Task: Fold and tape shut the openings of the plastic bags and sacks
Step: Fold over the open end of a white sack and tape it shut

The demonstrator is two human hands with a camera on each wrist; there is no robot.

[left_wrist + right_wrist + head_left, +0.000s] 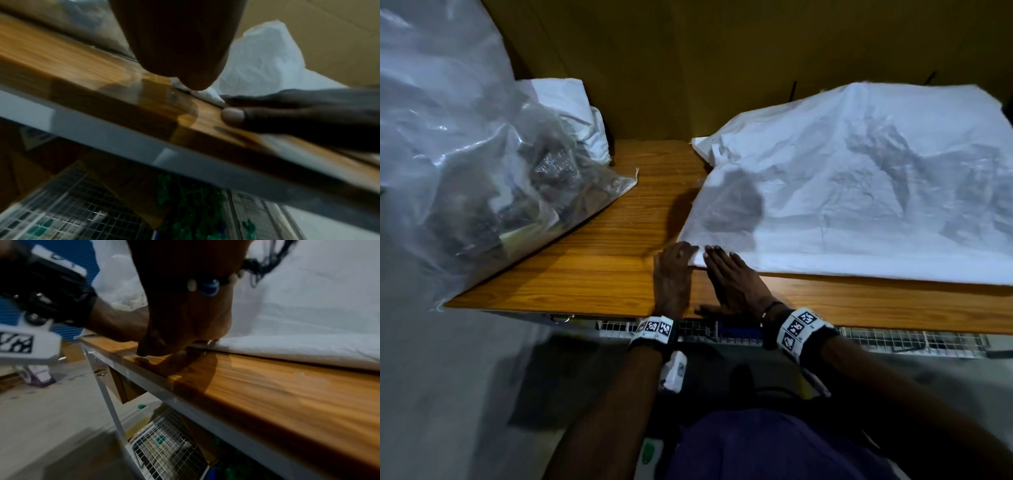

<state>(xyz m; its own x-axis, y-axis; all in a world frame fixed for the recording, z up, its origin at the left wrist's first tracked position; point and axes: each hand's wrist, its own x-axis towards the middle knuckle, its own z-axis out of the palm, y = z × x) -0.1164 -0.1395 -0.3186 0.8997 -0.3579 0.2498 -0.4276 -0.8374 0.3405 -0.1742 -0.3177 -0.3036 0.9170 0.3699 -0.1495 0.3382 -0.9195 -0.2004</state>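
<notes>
Sack lies flat on the table's right half. We rest both hands at its near left corner: our left hand curls its fingers onto the corner, our right hand lies flat, fingers straight on the edge. A clear bag sits far left.

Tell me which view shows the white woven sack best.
The head view: the white woven sack lies whole on the wooden table, both hands at its near left corner. The left wrist view shows only that corner and a blurred bulge behind. The right wrist view shows just its near edge.
</notes>
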